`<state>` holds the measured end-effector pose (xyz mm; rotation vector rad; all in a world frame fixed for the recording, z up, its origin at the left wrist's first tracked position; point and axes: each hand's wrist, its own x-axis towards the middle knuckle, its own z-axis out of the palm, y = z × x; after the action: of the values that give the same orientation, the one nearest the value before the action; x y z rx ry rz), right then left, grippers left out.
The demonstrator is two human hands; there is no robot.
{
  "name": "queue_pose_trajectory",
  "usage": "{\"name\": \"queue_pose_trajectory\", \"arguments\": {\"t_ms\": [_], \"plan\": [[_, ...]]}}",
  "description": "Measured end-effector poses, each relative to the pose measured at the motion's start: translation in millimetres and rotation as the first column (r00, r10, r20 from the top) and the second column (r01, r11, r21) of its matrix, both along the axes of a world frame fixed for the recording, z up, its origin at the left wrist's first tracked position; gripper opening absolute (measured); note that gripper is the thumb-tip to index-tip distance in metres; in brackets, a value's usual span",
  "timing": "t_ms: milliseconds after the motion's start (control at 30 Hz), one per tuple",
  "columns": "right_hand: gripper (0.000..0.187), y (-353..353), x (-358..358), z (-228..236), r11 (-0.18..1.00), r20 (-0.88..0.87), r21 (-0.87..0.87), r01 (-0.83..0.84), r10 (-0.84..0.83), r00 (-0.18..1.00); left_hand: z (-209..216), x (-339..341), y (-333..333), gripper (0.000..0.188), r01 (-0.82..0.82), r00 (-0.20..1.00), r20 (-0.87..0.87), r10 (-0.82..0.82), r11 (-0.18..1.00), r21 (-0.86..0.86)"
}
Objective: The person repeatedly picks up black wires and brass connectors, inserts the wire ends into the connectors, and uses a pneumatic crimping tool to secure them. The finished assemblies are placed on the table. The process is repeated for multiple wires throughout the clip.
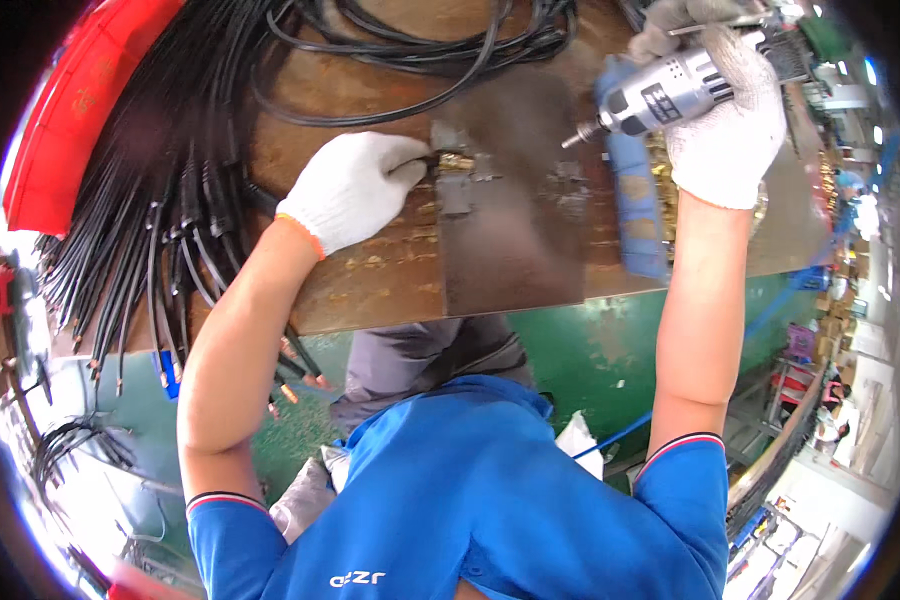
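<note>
My left hand (355, 190), in a white knit glove, is closed, thumb and fingers pinching a black cable at its end. A brass-coloured terminal (457, 161) sits just beyond the fingertips, by small metal blocks on a dark metal plate (510, 265). Most of the cable is hidden under the glove. My right hand (732, 140), gloved too, grips a silver and black power screwdriver (660, 97) above the right part of the table. Its bit points left and down, apart from the terminal.
Many black cables (185, 150) lie bundled at the left, beside a red plastic bin (65, 140). Coiled black cable (420, 55) lies at the back. A blue tray (638, 215) with brass parts stands right of the plate. A greyish glove (660, 28) shows behind the screwdriver.
</note>
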<state>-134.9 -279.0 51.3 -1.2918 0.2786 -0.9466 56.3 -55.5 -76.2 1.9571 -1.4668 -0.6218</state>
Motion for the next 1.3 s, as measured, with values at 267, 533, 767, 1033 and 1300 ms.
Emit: {"name": "queue_pose_trajectory", "arguments": {"t_ms": [267, 533, 767, 1033, 1300], "plan": [[0.021, -118, -93, -38, 0.894, -0.525, -0.016, 0.448, -0.389, 0.757, 26, 5, 11, 0.038, 0.093, 0.95, -0.296, -0.098, 0.995, -0.033], [0.052, -136, -133, -100, 0.725, -0.666, -0.645, 0.239, -0.688, 0.288, 43, 2, 15, 0.036, 0.058, 0.958, -0.278, -0.071, 0.997, -0.054], [0.025, -22, -67, -66, 0.648, -0.35, -0.725, 0.232, -0.638, 0.686, 48, -5, 12, 0.035, 0.015, 0.975, -0.22, -0.032, 0.997, -0.076], [0.033, 92, -4, -95, 0.951, -0.599, -0.088, -0.298, 0.188, 0.779, 52, -12, 15, 0.032, 0.044, 0.978, -0.205, -0.049, 0.999, -0.028], [0.025, 89, -11, -97, 0.932, -0.494, 0.275, -0.238, 0.349, 0.797, 39, -26, 21, 0.022, 0.119, 0.951, 0.307, -0.042, 0.964, -0.237]]}}
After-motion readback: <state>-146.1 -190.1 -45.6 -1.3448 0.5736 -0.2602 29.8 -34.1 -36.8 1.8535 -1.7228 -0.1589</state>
